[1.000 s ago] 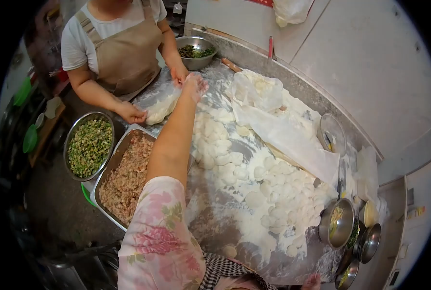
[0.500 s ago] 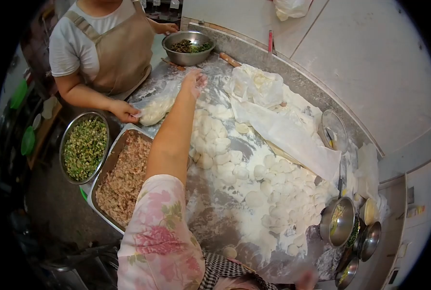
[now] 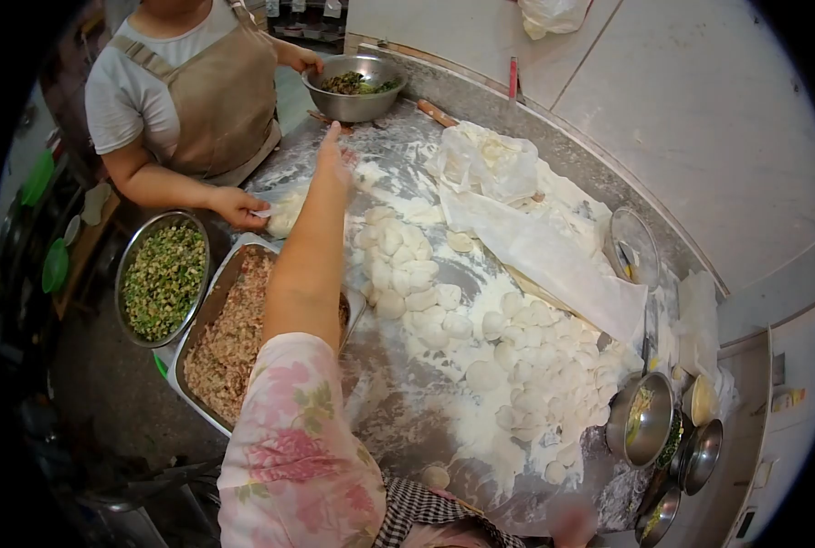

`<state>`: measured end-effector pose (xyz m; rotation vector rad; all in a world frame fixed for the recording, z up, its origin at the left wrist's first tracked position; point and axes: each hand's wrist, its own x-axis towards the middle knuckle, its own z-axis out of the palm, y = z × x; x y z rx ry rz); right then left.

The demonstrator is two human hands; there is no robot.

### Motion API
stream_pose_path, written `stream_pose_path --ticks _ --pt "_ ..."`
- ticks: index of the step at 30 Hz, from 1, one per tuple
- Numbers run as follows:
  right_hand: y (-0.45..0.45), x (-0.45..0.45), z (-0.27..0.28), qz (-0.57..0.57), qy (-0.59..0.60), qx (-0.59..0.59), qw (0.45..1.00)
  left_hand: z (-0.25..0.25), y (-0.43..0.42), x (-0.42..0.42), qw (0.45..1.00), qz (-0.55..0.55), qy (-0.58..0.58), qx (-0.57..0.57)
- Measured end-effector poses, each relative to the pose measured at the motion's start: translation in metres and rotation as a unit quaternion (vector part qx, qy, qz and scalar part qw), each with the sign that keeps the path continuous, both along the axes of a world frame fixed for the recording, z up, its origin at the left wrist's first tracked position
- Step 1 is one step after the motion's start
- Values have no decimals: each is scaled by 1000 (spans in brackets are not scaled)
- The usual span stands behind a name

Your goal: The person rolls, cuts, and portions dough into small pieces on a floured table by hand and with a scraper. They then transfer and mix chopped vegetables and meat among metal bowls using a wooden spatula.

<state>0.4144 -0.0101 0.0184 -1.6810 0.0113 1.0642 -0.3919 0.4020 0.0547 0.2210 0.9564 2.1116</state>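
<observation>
My left arm reaches far across the floured table, and my left hand (image 3: 334, 153) is over its far side, near a steel bowl of dark green filling (image 3: 357, 108). Its floury fingers look stretched out, with nothing seen in them. Beside my forearm lies a plastic bag of pale dough (image 3: 285, 212), its end held by a co-worker's hand (image 3: 239, 208). Round dough wrappers (image 3: 398, 256) lie in a cluster right of my forearm, and more floured wrappers (image 3: 545, 365) spread farther right. My right hand (image 3: 572, 522) is a blur at the bottom edge; its fingers cannot be made out.
A metal tray of minced meat filling (image 3: 220, 352) and a bowl of chopped green filling (image 3: 163, 279) stand at the left. White cloth (image 3: 554, 256) and a rolling pin (image 3: 436, 113) lie along the back wall. Several steel bowls (image 3: 640, 420) line the right edge.
My left hand has moved left and slightly farther away, its fingers straighter. The co-worker leans left, and the dough bag is now partly behind my forearm. My right hand stays low and blurred.
</observation>
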Motion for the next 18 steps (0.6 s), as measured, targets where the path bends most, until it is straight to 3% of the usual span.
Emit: stream_pose_path --ticks 4,8,11,14,18 --pt "1 -3 0 24 29 40 998 12 -11 -25 999 32 18 -21" --pt "6 -12 2 35 18 14 999 67 -42 -19 994 101 -25 -34" --pt "10 -5 -11 47 11 -2 999 90 -54 -31 997 61 -39 -42" --pt "22 -27 2 128 -45 54 989 99 -45 -53 994 25 -54 -96" --pt "59 -72 33 201 -79 120 969 123 -74 -47 991 -10 80 -107"
